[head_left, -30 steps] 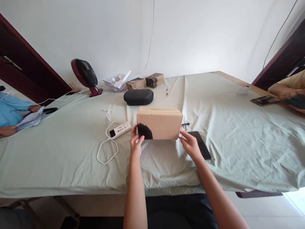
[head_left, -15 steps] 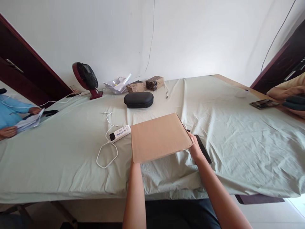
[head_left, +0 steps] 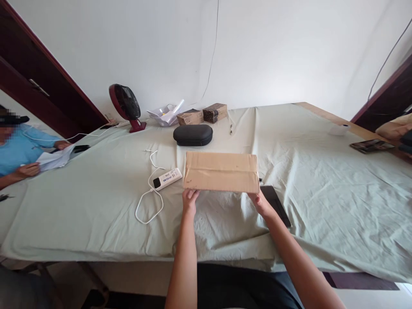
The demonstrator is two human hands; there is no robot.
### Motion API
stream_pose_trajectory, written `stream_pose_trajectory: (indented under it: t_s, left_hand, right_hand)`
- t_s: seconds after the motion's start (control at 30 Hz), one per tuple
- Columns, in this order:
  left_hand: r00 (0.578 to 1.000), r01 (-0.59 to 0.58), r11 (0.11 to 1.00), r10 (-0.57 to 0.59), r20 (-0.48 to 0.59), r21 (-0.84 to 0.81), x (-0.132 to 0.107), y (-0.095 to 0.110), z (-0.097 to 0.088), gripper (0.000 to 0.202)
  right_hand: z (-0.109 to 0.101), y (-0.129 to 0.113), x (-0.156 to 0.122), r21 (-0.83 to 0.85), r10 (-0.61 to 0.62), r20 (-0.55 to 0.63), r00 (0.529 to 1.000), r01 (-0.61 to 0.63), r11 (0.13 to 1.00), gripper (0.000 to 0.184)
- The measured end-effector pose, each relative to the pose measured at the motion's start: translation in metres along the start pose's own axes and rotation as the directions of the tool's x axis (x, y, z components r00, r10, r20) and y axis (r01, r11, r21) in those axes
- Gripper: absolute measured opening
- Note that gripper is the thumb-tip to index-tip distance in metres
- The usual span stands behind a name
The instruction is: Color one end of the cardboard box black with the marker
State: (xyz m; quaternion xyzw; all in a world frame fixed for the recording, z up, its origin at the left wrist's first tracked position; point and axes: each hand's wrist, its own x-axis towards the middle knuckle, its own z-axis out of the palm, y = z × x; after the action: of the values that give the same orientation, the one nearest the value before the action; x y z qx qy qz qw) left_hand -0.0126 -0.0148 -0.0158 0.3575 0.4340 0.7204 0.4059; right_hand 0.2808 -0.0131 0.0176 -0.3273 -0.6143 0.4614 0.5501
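Note:
Between both hands I hold a brown cardboard box (head_left: 221, 172) above the table, a long taped side turned toward me. My left hand (head_left: 190, 201) grips its lower left corner, and my right hand (head_left: 259, 203) grips the lower right corner. Fingers under and behind the box are partly hidden. Left of it lies a white power strip (head_left: 168, 178) with a looped white cable (head_left: 138, 210). Beside my right hand, a flat black tablet-like thing (head_left: 276, 206) rests on the cloth, partly covered by my hand and forearm.
On the clothed table (head_left: 96, 214) stand a black zip case (head_left: 193, 135), two small cartons (head_left: 215, 113), a clear plastic basket (head_left: 164, 116) and a red fan (head_left: 127, 105). A pen (head_left: 231, 129) and a phone (head_left: 371, 146) lie farther right. At left, a person in blue (head_left: 28, 146) holds papers.
The box has tipped in my hands: its broad face showed before, and now a narrow taped side faces me. My left hand has come into view at the corner. The view has shifted slightly.

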Motion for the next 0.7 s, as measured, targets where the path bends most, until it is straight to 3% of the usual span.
stream_pose_trajectory:
  t_s: [0.13, 0.27, 0.4, 0.5, 0.6, 0.7]
  left_hand:
    - [0.996, -0.084, 0.996, 0.084, 0.018, 0.003, -0.011, 0.016, 0.011, 0.043]
    - [0.991, -0.130, 0.991, 0.130, -0.026, -0.017, -0.018, 0.037, 0.021, 0.037]
    - [0.988, -0.149, 0.989, 0.149, -0.048, 0.000, -0.012, 0.065, 0.027, 0.031]
    - [0.968, -0.252, 0.964, 0.251, 0.017, 0.086, -0.004, 0.086, 0.031, 0.032]
    - [0.942, -0.337, 0.935, 0.333, 0.049, 0.108, 0.000, 0.096, 0.036, 0.047]
    - [0.969, -0.243, 0.969, 0.242, 0.047, 0.033, 0.000, 0.091, 0.042, 0.076]
  right_hand:
    - [0.007, -0.002, 0.006, 0.052, -0.009, -0.018, 1.000, 0.010, 0.999, 0.120]
    - [0.005, -0.003, 0.009, 0.115, 0.089, -0.081, 0.993, -0.079, 0.990, 0.126]
    - [0.000, -0.005, 0.008, 0.158, 0.180, -0.019, 0.983, -0.175, 0.972, 0.123]
    - [0.002, -0.001, 0.006, 0.157, 0.172, 0.025, 0.985, -0.174, 0.972, 0.114]
    - [0.005, 0.012, 0.003, 0.159, 0.149, 0.007, 0.989, -0.149, 0.976, 0.102]
    - [0.008, 0.024, 0.002, 0.195, 0.172, 0.016, 0.985, -0.171, 0.966, 0.094]
